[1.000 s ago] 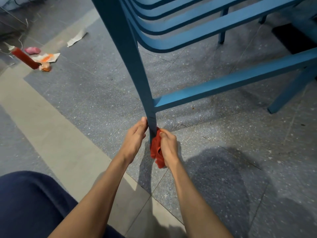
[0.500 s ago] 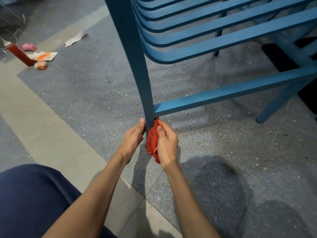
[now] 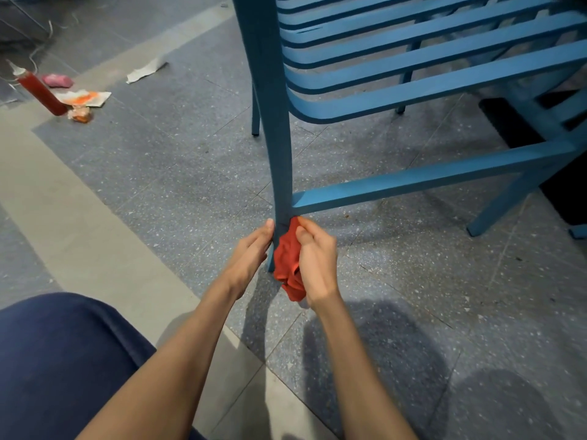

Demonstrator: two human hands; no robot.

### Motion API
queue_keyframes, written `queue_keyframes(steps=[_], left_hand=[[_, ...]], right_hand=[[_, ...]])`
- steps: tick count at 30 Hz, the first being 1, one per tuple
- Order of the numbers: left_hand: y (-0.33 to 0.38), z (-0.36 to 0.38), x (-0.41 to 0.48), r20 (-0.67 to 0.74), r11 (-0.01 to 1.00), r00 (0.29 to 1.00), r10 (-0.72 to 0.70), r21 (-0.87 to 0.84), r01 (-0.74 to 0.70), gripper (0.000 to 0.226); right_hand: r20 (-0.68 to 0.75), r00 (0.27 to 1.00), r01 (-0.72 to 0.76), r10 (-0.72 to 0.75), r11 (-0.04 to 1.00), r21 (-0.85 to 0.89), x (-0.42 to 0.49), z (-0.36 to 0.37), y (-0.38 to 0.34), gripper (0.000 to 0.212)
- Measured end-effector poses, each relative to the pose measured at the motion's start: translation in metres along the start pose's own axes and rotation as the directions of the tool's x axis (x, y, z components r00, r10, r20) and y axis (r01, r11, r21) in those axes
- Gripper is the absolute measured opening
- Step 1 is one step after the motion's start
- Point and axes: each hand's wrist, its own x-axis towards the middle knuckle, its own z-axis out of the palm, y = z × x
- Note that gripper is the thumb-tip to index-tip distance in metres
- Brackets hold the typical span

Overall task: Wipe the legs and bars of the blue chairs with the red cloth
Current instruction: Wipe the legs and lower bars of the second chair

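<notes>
The right grip (image 3: 316, 258) holds red cloth (image 3: 286, 265) on chair leg (image 3: 279, 154); left grip (image 3: 251, 252), fingers straight, touches it; bottle (image 3: 41, 93) seemingly holds sauce.

Left hand (image 3: 251, 253) straight-fingered, right hand (image 3: 315, 258) curled, gripping

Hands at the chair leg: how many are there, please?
2: the left hand touches the leg on the left; the right hand grips the red cloth against its right side.

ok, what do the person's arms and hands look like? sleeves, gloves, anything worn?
Left hand and right hand are ungloved; no rings, watch or bands show. Both forearms are uncovered to the frame edge, no sleeve in view. Only clothing visible: dark navy fabric on the person's leg, lower left.
</notes>
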Motion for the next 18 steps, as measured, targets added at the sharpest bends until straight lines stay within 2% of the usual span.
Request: queue_keyframes(steps=[4, 8, 14, 16, 18], left_hand=[[0.001, 0.002, -0.001, -0.010, 1.000, 1.000, 0.003, -0.011, -0.003, 0.045], [0.001, 0.003, -0.001, -0.019, 1.000, 1.000, 0.005, -0.030, -0.006, 0.039], [-0.001, 0.002, 0.001, -0.008, 1.000, 1.000, 0.013, -0.028, -0.013, 0.039], [-0.003, 0.002, 0.002, -0.002, 0.999, 1.000, 0.017, -0.028, -0.017, 0.044], [-0.004, 0.002, 0.002, -0.002, 0.999, 1.000, 0.019, -0.029, -0.019, 0.061]], right_hand=[[-0.005, 1.000, 0.014, -0.014, 0.994, -0.113, 0.001, 0.000, 0.000, 0.030], [0.043, 0.998, -0.032, 0.042, 0.977, -0.212, 0.011, 0.004, -0.003, 0.031], [0.025, 1.000, -0.008, 0.011, 0.992, -0.129, -0.007, -0.001, 0.003, 0.037], [0.037, 0.999, -0.014, 0.020, 0.989, -0.146, -0.009, -0.008, 0.003, 0.033], [0.015, 1.000, -0.016, 0.019, 0.982, -0.190, -0.008, -0.017, 0.007, 0.031]])
